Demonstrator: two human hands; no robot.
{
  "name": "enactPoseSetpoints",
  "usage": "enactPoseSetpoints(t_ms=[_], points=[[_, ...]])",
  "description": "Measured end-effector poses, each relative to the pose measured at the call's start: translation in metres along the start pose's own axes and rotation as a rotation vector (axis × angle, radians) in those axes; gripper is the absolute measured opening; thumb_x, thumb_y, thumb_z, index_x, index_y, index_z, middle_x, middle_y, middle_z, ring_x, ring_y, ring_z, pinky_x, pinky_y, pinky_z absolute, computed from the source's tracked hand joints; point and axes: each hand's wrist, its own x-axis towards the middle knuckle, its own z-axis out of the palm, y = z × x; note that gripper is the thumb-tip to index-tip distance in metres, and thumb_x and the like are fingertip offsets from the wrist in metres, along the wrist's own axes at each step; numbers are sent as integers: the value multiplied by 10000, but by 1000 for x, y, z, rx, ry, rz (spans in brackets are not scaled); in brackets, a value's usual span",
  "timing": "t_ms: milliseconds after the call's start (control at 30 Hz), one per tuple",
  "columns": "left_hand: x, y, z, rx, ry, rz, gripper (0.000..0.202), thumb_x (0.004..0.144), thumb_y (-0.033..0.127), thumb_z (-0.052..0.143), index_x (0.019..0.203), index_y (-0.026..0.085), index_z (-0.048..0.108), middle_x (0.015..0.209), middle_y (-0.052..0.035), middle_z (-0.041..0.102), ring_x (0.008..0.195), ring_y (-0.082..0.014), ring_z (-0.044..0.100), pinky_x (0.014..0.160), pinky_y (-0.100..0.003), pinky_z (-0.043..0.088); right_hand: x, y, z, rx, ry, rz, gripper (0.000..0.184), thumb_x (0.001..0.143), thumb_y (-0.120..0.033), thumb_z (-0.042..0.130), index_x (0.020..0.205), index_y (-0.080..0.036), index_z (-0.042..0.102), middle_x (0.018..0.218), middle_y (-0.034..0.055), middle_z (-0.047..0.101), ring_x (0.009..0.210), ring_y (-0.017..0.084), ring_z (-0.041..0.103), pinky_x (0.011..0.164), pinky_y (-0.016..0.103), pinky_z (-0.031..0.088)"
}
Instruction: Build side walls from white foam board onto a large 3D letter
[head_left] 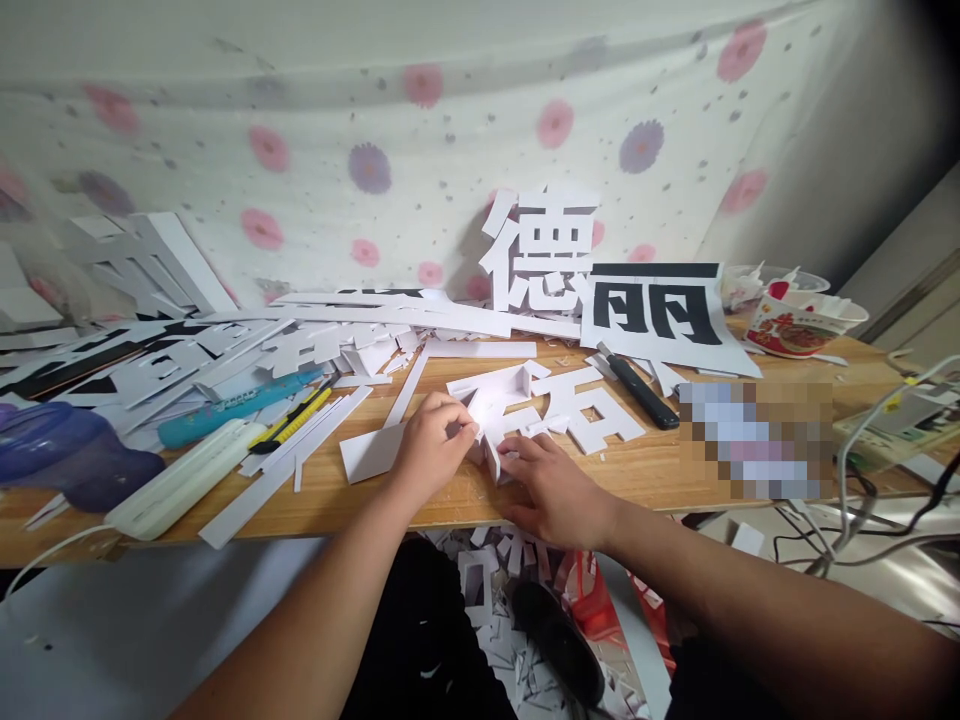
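On the wooden table's near edge lies a white foam-board character with upright side walls, partly hidden by my fingers. My left hand pinches its left side, thumb and forefinger closed at a wall. At its lower end, my right hand has its fingers curled against a short upright strip. Just right of it, a flat white cut-out character rests on the wood. A loose white strip lies beside my left hand.
A black-handled cutter lies right, near a printed sheet and a paper bowl. A finished-looking white character leans on the flowered curtain. Left are a yellow knife, a white power strip and heaped board scraps. Offcuts cover the floor.
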Motion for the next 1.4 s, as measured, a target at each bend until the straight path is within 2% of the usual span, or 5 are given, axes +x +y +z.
enactPoseSetpoints(t_ms=[333,633,833,1100,1400], points=[[-16,-15,0,51,-30,112,197,751,124,624,918,222,658,1057,-48,551,1028,-195,578,925,-334,485,-4,5,-2,19,27,-52,402,760,-206,628,1146,-93,638,1241,162,583,1092,294,519,981,416,405],[-7,-14,-5,84,-146,108,65,804,186,602,838,216,649,1129,-52,515,1022,-208,584,885,-370,507,-12,23,-16,122,102,-2,320,846,-183,558,1140,-106,658,1075,138,671,993,242,617,907,374,482],[0,-14,-11,210,-233,274,119,871,196,526,862,205,644,1089,-52,512,971,-198,575,850,-367,489,-13,22,-19,90,85,-69,268,833,-163,577,1086,-154,665,1075,122,665,999,235,607,895,386,469],[1,-5,-15,424,-263,393,180,893,183,464,810,192,623,997,-36,535,882,-174,543,754,-294,444,-11,18,-20,10,30,-69,257,815,-152,579,1055,-118,666,1023,124,667,958,239,591,887,374,441],[0,-6,-12,415,-236,415,179,886,157,457,790,192,603,959,-36,557,879,-181,568,753,-301,471,-11,16,-17,-8,49,-75,213,814,-172,592,1008,-152,675,1029,117,668,962,238,588,901,398,430]])
